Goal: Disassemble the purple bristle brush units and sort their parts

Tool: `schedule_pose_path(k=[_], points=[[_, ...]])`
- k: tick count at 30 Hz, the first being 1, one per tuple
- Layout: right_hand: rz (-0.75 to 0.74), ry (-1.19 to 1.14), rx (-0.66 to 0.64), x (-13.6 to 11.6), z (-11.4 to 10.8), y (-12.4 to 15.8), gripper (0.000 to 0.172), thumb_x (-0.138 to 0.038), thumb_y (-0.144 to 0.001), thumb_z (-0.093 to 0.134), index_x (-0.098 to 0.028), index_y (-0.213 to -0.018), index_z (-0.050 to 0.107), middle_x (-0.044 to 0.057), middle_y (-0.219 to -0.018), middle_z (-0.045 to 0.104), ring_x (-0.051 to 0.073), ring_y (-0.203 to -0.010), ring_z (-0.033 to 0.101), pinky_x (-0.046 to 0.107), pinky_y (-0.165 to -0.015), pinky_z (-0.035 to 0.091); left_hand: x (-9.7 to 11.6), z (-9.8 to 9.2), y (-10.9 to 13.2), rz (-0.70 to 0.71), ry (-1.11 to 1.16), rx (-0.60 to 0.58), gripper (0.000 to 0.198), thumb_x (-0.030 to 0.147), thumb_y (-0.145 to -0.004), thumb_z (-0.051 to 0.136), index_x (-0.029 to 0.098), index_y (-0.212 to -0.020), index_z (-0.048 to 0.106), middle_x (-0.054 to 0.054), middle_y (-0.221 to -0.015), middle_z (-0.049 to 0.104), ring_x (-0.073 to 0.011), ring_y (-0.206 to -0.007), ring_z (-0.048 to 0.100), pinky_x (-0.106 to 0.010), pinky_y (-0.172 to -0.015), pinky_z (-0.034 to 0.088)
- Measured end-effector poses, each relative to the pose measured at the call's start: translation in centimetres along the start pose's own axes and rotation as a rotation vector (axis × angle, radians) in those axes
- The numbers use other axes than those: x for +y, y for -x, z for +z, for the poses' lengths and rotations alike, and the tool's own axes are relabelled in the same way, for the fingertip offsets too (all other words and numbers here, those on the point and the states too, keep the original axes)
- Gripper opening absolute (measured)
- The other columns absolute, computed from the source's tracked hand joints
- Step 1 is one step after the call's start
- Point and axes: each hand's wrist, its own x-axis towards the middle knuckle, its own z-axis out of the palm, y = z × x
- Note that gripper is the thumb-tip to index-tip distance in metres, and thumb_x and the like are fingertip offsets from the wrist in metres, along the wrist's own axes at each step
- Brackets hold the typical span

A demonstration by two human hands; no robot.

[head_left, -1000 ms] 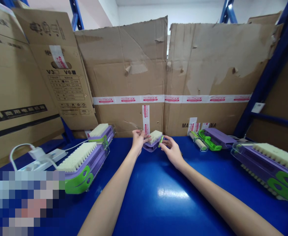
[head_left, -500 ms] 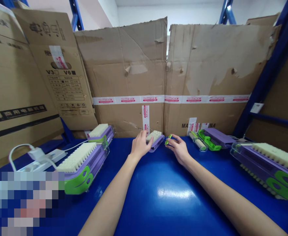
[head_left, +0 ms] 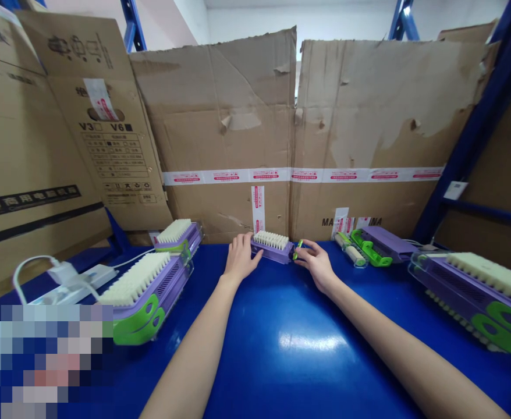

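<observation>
Brush (head_left: 273, 252) lies crosswise, bristles (head_left: 272, 239) up, left fingers (head_left: 240, 243) gripping its left end, right fingers (head_left: 310, 245) pinching a green piece (head_left: 298, 249).

By the left fingers (head_left: 240, 243), the purple case (head_left: 278, 255) looks like smooth plastic, its cream bristles (head_left: 271, 239) rough and matt. The green piece (head_left: 298, 250) between the right fingers (head_left: 311, 247) looks like plastic too. Below the fingers, the blue tabletop (head_left: 277, 372) gleams, smooth and glossy; behind them stands matt cardboard (head_left: 220, 139), torn and peeled rough, crossed by smoother tape (head_left: 247, 175).
</observation>
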Motion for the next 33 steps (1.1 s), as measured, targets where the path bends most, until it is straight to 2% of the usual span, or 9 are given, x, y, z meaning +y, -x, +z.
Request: schedule_pose_path(k=[5,11,15,17,19,25,29,33], points=[[0.009,0.071,-0.092,0.4,0.0,0.0,0.054,-0.031,-0.054,0.076,-0.015,-0.102,0.056,0.002,-0.076,0.066,0.016,-0.071,0.064,0.03,-0.069,0.052,0.3,-0.1,0.0,0.064,-0.013,0.002,0.05,0.037,-0.084,0.047,0.021,-0.131,0.037,-0.012,-0.118,0.047,-0.0262,-0.109,0.045,-0.038,-0.09,0.038],[-0.027,0.13,-0.053,0.1,0.2,0.0,0.053,-0.035,-0.056,0.074,-0.016,-0.102,0.056,0.0,-0.073,0.064,0.015,-0.068,0.061,0.029,-0.063,0.051,0.4,-0.3,-0.1,0.123,-0.027,0.033,0.046,0.036,-0.086,0.044,0.022,-0.13,0.041,-0.013,-0.119,0.045,-0.0263,-0.11,0.045,-0.038,-0.09,0.037],[-0.093,0.134,-0.004,-0.3,0.3,0.2,0.052,-0.037,-0.056,0.072,-0.015,-0.1,0.056,-0.001,-0.069,0.061,0.014,-0.065,0.059,0.027,-0.058,0.051,0.8,-0.5,-0.1,0.202,-0.063,-0.006,0.031,0.038,-0.089,0.039,0.02,-0.108,0.055,-0.011,-0.104,0.053,-0.0248,-0.101,0.048,-0.036,-0.085,0.037],[-0.118,0.126,-0.018,-0.4,0.4,0.3,0.05,-0.037,-0.057,0.071,-0.015,-0.099,0.055,-0.002,-0.067,0.059,0.013,-0.061,0.057,0.027,-0.056,0.05,1.1,-0.6,0.0,0.231,-0.083,-0.017,0.031,0.04,-0.09,0.036,0.019,-0.096,0.058,-0.01,-0.094,0.056,-0.0241,-0.095,0.05,-0.036,-0.083,0.037],[-0.123,0.13,-0.045,-0.4,0.4,0.4,0.048,-0.038,-0.059,0.071,-0.015,-0.098,0.056,-0.004,-0.062,0.057,0.012,-0.056,0.055,0.026,-0.053,0.049,1.3,-0.6,0.1,0.244,-0.086,-0.014,0.031,0.043,-0.089,0.038,0.018,-0.091,0.056,-0.01,-0.09,0.057,-0.0236,-0.091,0.051,-0.036,-0.081,0.037],[-0.096,0.127,-0.088,-0.2,0.2,0.3,0.043,-0.036,-0.059,0.069,-0.015,-0.095,0.057,-0.006,-0.057,0.053,0.011,-0.053,0.051,0.026,-0.05,0.048,1.3,-0.5,0.1,0.218,-0.065,0.021,0.034,0.046,-0.084,0.048,0.016,-0.099,0.051,-0.009,-0.093,0.059,-0.0228,-0.091,0.054,-0.034,-0.078,0.04],[-0.017,0.13,-0.101,0.0,0.0,0.1,0.044,-0.035,-0.059,0.068,-0.015,-0.096,0.058,-0.004,-0.058,0.054,0.011,-0.053,0.052,0.027,-0.052,0.048,1.1,-0.6,0.1,0.188,-0.059,-0.047,0.03,0.044,-0.084,0.051,0.019,-0.1,0.051,-0.007,-0.097,0.058,-0.0208,-0.092,0.056,-0.028,-0.069,0.042],[0.04,0.09,-0.075,0.1,0.0,-0.1,0.043,-0.033,-0.059,0.068,-0.016,-0.097,0.058,-0.003,-0.061,0.056,0.012,-0.054,0.053,0.027,-0.052,0.049,0.9,-0.7,0.0,0.153,-0.023,-0.091,0.024,0.043,-0.083,0.052,0.021,-0.093,0.055,-0.003,-0.094,0.058,-0.0173,-0.082,0.059,-0.025,-0.063,0.04]])
